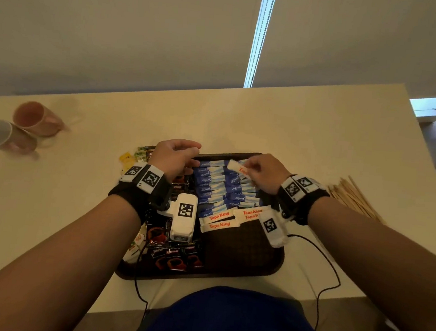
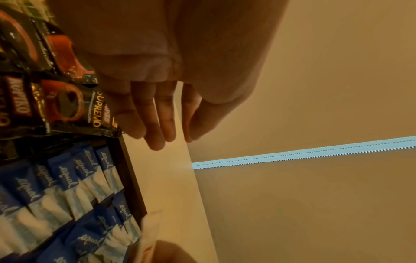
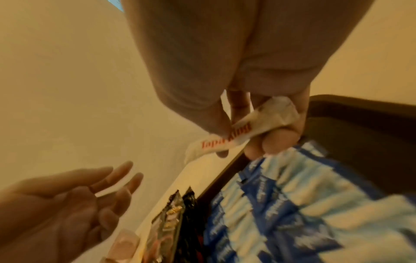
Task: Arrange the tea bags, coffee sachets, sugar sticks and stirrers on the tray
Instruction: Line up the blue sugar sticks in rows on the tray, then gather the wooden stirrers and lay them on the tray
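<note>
Where blind [image 1: 118, 27] hangs, cream table [image 1: 267, 122] bears tray [image 1: 269, 263].

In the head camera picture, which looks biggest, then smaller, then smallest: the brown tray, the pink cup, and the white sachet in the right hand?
1. Tray: by far the biggest.
2. Pink cup: middle, though it sits farther from the camera.
3. White sachet, pinched by the right hand: smallest, and partly hidden by fingers.

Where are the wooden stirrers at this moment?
In the head view the stirrers lie in a pile on the table, off the tray, just beyond the right hand.
</note>
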`<state>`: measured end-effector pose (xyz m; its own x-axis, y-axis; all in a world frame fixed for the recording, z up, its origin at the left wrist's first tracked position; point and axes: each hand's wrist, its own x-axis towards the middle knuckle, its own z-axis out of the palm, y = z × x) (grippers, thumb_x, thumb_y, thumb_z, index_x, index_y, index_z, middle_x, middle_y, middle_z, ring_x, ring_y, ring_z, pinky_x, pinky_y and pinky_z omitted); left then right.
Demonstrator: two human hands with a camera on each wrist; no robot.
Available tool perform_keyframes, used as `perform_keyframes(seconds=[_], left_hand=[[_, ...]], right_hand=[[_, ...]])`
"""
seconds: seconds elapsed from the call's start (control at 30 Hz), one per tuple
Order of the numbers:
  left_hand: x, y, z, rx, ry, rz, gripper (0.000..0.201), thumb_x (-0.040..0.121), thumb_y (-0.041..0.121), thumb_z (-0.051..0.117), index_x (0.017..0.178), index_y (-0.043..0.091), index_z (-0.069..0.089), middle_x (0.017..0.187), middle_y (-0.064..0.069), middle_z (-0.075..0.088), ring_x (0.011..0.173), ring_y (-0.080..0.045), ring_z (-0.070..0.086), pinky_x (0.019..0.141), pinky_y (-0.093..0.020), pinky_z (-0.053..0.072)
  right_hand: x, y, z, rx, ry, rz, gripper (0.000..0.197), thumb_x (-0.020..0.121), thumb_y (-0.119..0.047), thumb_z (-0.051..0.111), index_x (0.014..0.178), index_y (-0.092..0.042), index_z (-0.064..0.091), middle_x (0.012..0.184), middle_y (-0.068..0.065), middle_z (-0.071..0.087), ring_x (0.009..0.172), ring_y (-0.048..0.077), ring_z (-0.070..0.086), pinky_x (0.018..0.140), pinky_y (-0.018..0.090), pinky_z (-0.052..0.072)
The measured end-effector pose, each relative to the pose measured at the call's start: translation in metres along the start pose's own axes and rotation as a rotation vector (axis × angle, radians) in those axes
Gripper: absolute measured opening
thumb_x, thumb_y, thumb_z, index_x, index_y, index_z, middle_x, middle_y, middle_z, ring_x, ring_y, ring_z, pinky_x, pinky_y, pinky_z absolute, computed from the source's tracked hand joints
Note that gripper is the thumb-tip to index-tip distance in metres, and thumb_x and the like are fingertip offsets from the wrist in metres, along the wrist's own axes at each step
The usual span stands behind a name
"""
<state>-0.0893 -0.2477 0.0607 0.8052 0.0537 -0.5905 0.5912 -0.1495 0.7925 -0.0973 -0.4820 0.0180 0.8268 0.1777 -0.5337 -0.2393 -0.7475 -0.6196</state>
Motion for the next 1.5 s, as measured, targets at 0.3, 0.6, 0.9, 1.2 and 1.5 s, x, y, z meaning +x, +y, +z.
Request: perform_keyframes(seconds=[0.3,0.6,0.9,1.2,1.5], left_hand=[[-0.01,-0.004,0.007,-0.007,-0.021,-0.001,0.01,0.096,0.012,0.064,0.095,0.017,0.072,0.103,-0.007,0.07,0.076,-0.017,0.067,0.062,-0.028,0.051],[-0.015,-0.009,0.0,0.0,-0.031,0.001,0.01,0.096,0.011,0.063,0.097,0.016,0.071,0.102,-0.006,0.071,0.076,-0.018,0.067,0.068,-0.032,0.053],[-0.014,-0.011,-0.003,-0.01,-0.031,0.006,0.01,0.095,0.011,0.064,0.099,0.015,0.072,0.103,-0.006,0.071,0.074,-0.016,0.067,0.065,-0.03,0.052],[-0.013,-0.013,-0.006,0.003,-0.037,0.007,0.009,0.094,0.012,0.066,0.098,0.016,0.072,0.101,-0.005,0.072,0.074,-0.017,0.068,0.065,-0.03,0.053],[-0.013,-0.015,-0.008,0.013,-0.039,0.006,0.009,0.094,0.011,0.065,0.096,0.017,0.072,0.097,-0.005,0.072,0.075,-0.017,0.068,0.063,-0.03,0.052]], right_hand=[[-0.037,0.022,0.05,-0.316,-0.178,-0.143,0.015,0.091,-0.018,0.068,0.105,-0.014,0.073,0.109,0.001,0.069,0.102,0.015,0.063,0.091,0.023,0.047],[-0.026,0.03,0.073,-0.439,-0.118,-0.223,0.02,0.096,-0.019,0.06,0.112,-0.013,0.07,0.118,0.008,0.06,0.114,0.024,0.053,0.097,0.032,0.042],[-0.026,0.023,0.081,-0.612,-0.232,-0.341,0.031,0.094,-0.03,0.064,0.12,-0.013,0.065,0.122,0.007,0.054,0.118,0.024,0.048,0.099,0.035,0.042],[-0.029,0.025,0.092,-0.592,-0.181,-0.333,0.04,0.092,-0.03,0.064,0.129,-0.015,0.057,0.128,0.008,0.05,0.121,0.025,0.046,0.1,0.037,0.043],[-0.023,0.018,0.094,-0.604,-0.167,-0.332,0.036,0.094,-0.025,0.062,0.126,-0.011,0.056,0.127,0.011,0.051,0.121,0.028,0.047,0.099,0.04,0.044]])
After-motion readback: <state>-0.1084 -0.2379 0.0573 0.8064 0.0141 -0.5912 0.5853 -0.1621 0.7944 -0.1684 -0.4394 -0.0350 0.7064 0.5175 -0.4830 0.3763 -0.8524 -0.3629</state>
